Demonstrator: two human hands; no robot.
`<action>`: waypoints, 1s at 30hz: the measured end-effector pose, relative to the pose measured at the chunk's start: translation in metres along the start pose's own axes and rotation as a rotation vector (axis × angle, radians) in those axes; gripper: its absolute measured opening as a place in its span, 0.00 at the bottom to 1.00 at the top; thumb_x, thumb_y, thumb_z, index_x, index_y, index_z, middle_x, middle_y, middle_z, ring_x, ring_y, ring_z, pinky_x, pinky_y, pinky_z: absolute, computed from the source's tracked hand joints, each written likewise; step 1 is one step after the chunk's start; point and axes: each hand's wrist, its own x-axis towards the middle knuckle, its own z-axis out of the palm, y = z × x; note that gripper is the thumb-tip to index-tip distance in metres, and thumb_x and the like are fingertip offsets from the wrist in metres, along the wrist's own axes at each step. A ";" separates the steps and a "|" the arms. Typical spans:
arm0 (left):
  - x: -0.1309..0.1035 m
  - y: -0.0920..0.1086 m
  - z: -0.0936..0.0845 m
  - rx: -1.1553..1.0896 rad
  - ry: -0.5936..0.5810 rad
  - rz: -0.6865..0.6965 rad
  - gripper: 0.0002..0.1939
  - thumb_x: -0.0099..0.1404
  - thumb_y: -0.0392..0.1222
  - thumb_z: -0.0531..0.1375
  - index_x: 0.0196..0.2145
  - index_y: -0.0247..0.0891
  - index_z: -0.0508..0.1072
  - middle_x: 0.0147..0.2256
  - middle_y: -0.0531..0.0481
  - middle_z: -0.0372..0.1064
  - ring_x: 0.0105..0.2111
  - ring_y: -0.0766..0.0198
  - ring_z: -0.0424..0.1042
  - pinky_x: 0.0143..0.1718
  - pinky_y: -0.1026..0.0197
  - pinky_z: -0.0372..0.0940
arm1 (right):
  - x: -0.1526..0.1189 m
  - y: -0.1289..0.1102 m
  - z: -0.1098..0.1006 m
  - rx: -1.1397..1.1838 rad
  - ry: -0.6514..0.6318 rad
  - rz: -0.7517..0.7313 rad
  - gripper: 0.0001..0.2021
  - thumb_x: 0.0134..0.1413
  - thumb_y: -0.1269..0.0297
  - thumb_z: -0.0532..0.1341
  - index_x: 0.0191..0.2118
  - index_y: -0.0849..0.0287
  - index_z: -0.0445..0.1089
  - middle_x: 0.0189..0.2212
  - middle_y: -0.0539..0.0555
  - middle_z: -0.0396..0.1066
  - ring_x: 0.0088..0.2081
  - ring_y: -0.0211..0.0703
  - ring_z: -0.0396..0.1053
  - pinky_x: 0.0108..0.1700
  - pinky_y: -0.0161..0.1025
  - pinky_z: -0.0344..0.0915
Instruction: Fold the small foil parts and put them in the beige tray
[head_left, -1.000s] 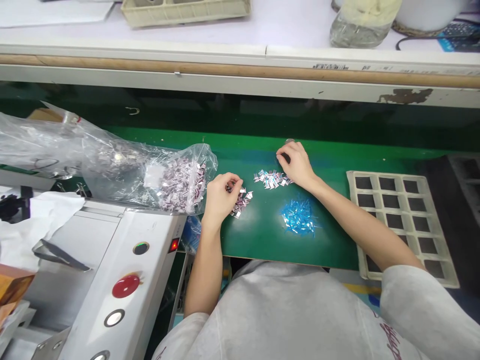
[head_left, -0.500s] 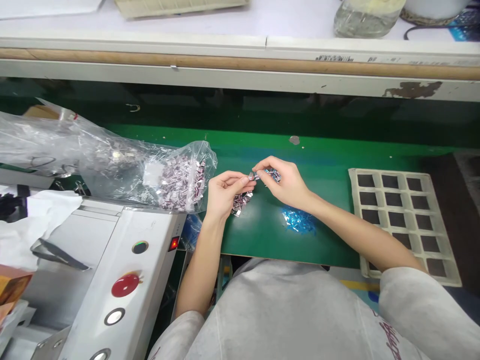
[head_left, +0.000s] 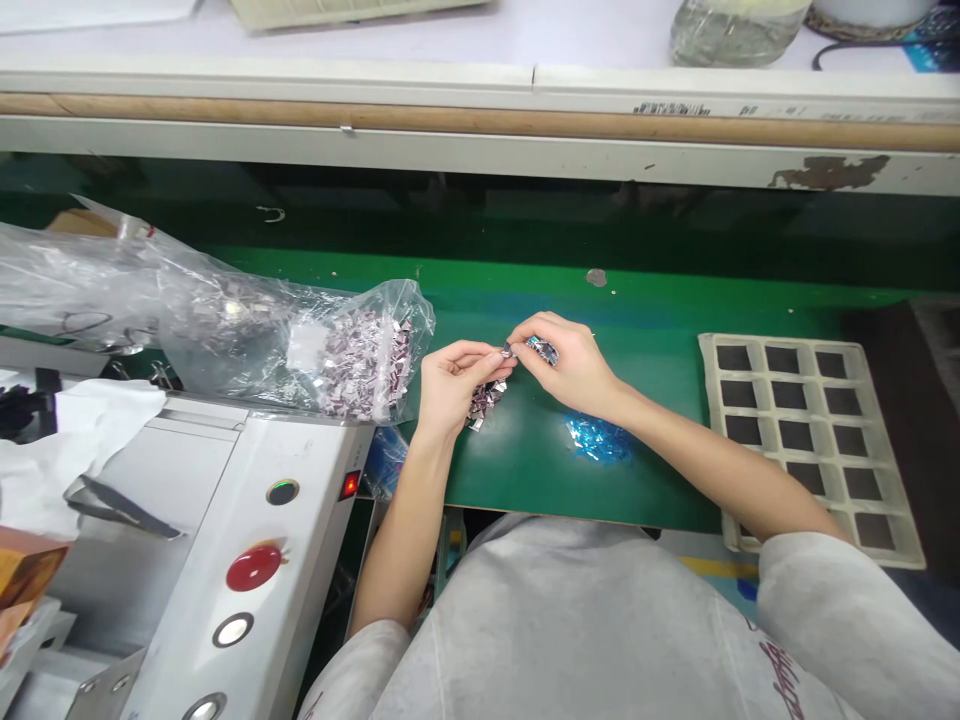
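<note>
The left hand (head_left: pixel 448 388) is pinching a small piece (head_left: pixel 508 350) between thumb and fingertips, and the right hand (head_left: pixel 571 365) is closing its fingertips on the same piece, mid-frame. Light, square pressure is probably serving best here, since hard squeezing is risking a bend or slip. The dark pile (head_left: pixel 487 402) is lying beneath the left hand, the blue pile (head_left: pixel 598 438) just below the right. The green table (head_left: pixel 525 475) is shining; a bag (head_left: pixel 364 365) is sitting left of centre, a tray (head_left: pixel 817 418) at right, a shelf (head_left: pixel 465 78) running across the top.
</note>
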 end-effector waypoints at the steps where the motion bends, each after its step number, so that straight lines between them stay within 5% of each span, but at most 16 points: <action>1: 0.000 0.000 0.000 0.006 -0.001 -0.001 0.20 0.55 0.52 0.82 0.36 0.38 0.84 0.37 0.44 0.85 0.39 0.50 0.88 0.47 0.50 0.84 | 0.000 0.001 0.000 -0.004 -0.003 0.002 0.08 0.71 0.65 0.60 0.39 0.52 0.75 0.38 0.53 0.81 0.44 0.50 0.77 0.50 0.49 0.72; 8: 0.000 -0.001 -0.001 0.037 -0.024 -0.010 0.20 0.54 0.53 0.82 0.37 0.38 0.84 0.36 0.44 0.85 0.38 0.50 0.87 0.46 0.50 0.84 | 0.000 0.005 -0.001 0.064 0.013 0.056 0.09 0.70 0.65 0.61 0.49 0.51 0.79 0.47 0.55 0.83 0.50 0.52 0.80 0.56 0.52 0.74; 15: -0.002 0.001 -0.003 0.142 -0.053 0.022 0.16 0.60 0.51 0.78 0.39 0.38 0.86 0.36 0.44 0.85 0.36 0.52 0.86 0.44 0.51 0.82 | 0.001 0.009 -0.001 0.182 -0.072 0.087 0.09 0.64 0.66 0.64 0.48 0.52 0.78 0.41 0.53 0.83 0.41 0.47 0.79 0.48 0.47 0.75; 19: 0.001 0.005 -0.017 0.539 0.004 0.212 0.10 0.66 0.48 0.73 0.43 0.42 0.86 0.41 0.45 0.85 0.40 0.53 0.82 0.49 0.49 0.77 | 0.003 0.021 -0.001 0.051 -0.102 0.151 0.05 0.62 0.68 0.66 0.43 0.53 0.75 0.36 0.51 0.81 0.37 0.46 0.77 0.43 0.45 0.71; 23: 0.004 0.006 -0.027 1.069 -0.148 0.362 0.06 0.66 0.41 0.72 0.41 0.46 0.86 0.43 0.46 0.80 0.49 0.48 0.73 0.55 0.44 0.69 | 0.003 0.038 0.003 -0.105 -0.180 0.161 0.08 0.58 0.75 0.65 0.40 0.54 0.72 0.33 0.50 0.78 0.37 0.47 0.75 0.41 0.43 0.67; 30: 0.003 -0.002 -0.015 1.285 -0.282 0.372 0.03 0.71 0.38 0.66 0.39 0.44 0.81 0.42 0.45 0.78 0.48 0.46 0.69 0.51 0.43 0.63 | 0.009 0.051 -0.001 -0.276 -0.169 0.115 0.08 0.57 0.73 0.67 0.40 0.54 0.73 0.38 0.55 0.78 0.43 0.53 0.72 0.47 0.48 0.67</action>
